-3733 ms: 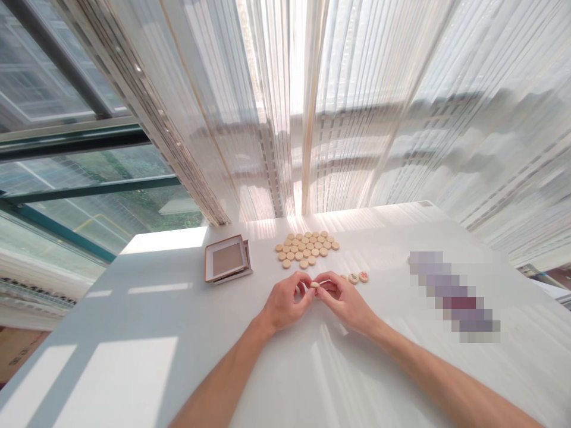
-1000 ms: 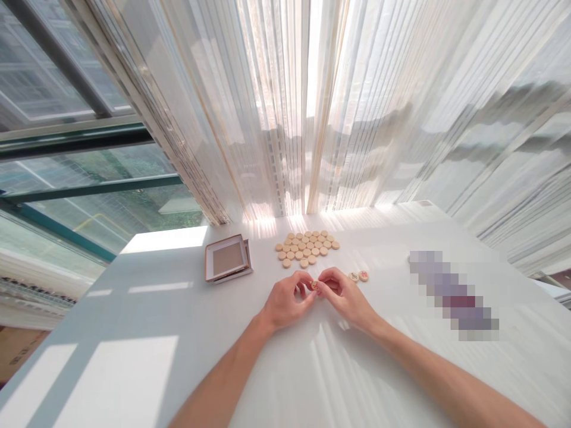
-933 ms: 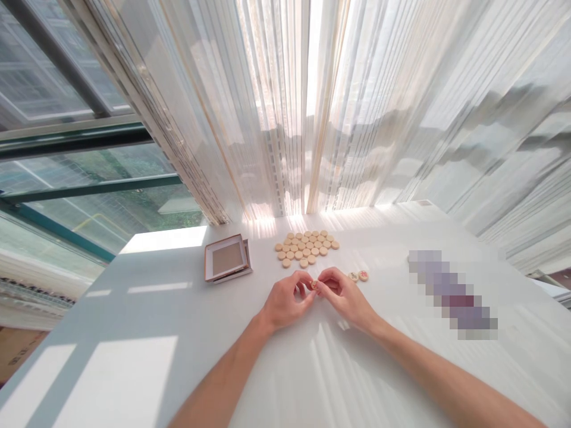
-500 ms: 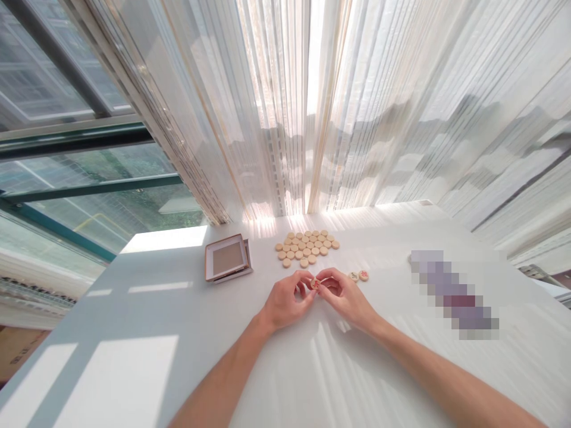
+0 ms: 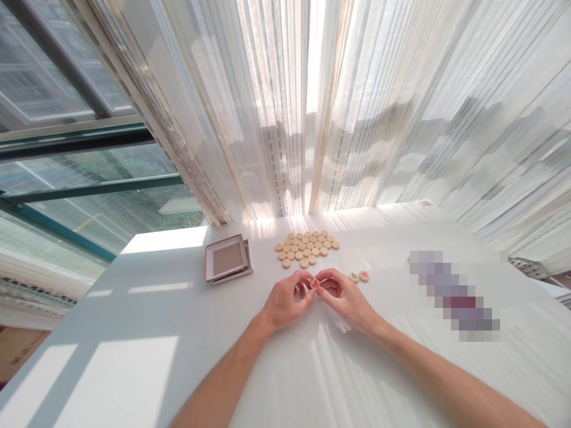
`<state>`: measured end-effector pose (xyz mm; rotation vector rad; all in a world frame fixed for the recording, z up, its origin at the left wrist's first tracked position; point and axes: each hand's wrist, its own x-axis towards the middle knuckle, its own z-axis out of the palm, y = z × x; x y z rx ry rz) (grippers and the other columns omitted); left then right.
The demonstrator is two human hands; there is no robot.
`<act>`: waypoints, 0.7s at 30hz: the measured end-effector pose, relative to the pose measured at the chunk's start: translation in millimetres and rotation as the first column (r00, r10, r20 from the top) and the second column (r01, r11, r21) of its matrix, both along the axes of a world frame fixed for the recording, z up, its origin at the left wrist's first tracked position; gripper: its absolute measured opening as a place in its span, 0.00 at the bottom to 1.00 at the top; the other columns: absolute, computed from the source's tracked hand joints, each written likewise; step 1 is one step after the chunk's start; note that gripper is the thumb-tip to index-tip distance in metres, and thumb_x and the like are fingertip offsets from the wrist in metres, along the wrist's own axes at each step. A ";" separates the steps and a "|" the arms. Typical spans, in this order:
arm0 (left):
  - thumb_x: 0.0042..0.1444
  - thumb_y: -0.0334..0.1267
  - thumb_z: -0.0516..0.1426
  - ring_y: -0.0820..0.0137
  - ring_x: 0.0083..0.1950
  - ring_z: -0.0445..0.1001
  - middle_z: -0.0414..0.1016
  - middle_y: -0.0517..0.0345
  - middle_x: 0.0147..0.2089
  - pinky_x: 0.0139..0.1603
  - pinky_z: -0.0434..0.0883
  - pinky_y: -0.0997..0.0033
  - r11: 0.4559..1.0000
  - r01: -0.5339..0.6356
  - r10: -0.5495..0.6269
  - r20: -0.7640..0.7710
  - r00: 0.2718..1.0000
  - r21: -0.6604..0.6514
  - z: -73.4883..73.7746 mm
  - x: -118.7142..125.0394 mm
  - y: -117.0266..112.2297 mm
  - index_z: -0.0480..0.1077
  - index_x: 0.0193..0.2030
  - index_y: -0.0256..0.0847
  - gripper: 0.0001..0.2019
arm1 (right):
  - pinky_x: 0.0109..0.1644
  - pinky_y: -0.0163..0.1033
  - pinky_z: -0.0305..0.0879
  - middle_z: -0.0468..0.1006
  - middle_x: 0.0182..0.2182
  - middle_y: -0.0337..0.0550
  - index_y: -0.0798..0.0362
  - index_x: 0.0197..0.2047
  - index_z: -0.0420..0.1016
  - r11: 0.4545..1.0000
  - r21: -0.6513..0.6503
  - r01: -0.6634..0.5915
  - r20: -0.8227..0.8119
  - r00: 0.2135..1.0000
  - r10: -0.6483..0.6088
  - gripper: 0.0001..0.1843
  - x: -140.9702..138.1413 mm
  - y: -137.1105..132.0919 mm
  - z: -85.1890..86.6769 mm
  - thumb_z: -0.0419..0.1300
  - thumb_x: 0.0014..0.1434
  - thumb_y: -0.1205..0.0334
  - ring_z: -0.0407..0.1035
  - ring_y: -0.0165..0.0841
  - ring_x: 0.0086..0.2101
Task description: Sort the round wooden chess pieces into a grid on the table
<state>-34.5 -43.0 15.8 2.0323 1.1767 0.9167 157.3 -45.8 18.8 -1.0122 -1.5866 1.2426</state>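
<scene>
Between my two hands is a round wooden xiangqi piece [image 5: 314, 284] with a red character facing up toward me. My left hand [image 5: 288, 300] pinches it from the left with thumb and fingertips. From the other side, my right hand [image 5: 345, 298] grips the same piece. Just beyond the right hand lie a piece with a dark character [image 5: 354, 276] and one with a red character [image 5: 364, 276], side by side. Farther back, several blank-side-up xiangqi pieces [image 5: 307, 245] spread over the white table [image 5: 214, 339] in a loose cluster.
An open shallow box [image 5: 227, 259], its parts stacked, stands left of the cluster. A blurred-out purple-grey object [image 5: 455, 294] lies on the right. Sheer curtains [image 5: 289, 119] hang at the table's back edge, with a window [image 5: 98, 184] at left.
The held piece has turned a little, so its red character now faces me more fully. Both hands stay in nearly the same place.
</scene>
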 end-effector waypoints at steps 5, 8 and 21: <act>0.61 0.40 0.57 0.72 0.34 0.76 0.78 0.60 0.40 0.38 0.72 0.71 1.000 -0.018 0.018 0.004 1.000 -0.008 0.4 0.1 -0.4 0.67 0.49 0.45 0.11 | 0.50 0.43 0.75 0.79 0.43 0.44 0.50 0.45 0.73 1.000 0.003 -0.007 -0.013 1.000 0.007 0.10 -0.7 -0.6 2.0 0.60 0.63 0.55 0.76 0.38 0.43; 0.60 0.40 0.58 0.72 0.34 0.76 0.78 0.60 0.39 0.37 0.73 0.71 1.000 -0.020 0.020 0.013 1.000 -0.001 -0.3 0.2 -0.4 0.68 0.49 0.45 0.11 | 0.51 0.44 0.74 0.79 0.42 0.44 0.50 0.46 0.72 1.000 -0.007 -0.009 -0.019 1.000 0.009 0.10 -0.9 -1.2 3.0 0.59 0.64 0.55 0.76 0.38 0.44; 0.59 0.39 0.59 0.73 0.32 0.76 0.79 0.61 0.38 0.36 0.73 0.73 1.000 -0.021 0.021 0.010 1.000 -0.003 -1.3 -0.1 -0.6 0.68 0.50 0.45 0.12 | 0.49 0.45 0.75 0.80 0.42 0.45 0.50 0.45 0.72 0.999 -0.045 0.010 -0.033 0.999 -0.012 0.13 -1.3 -0.7 -1.3 0.59 0.65 0.49 0.77 0.39 0.43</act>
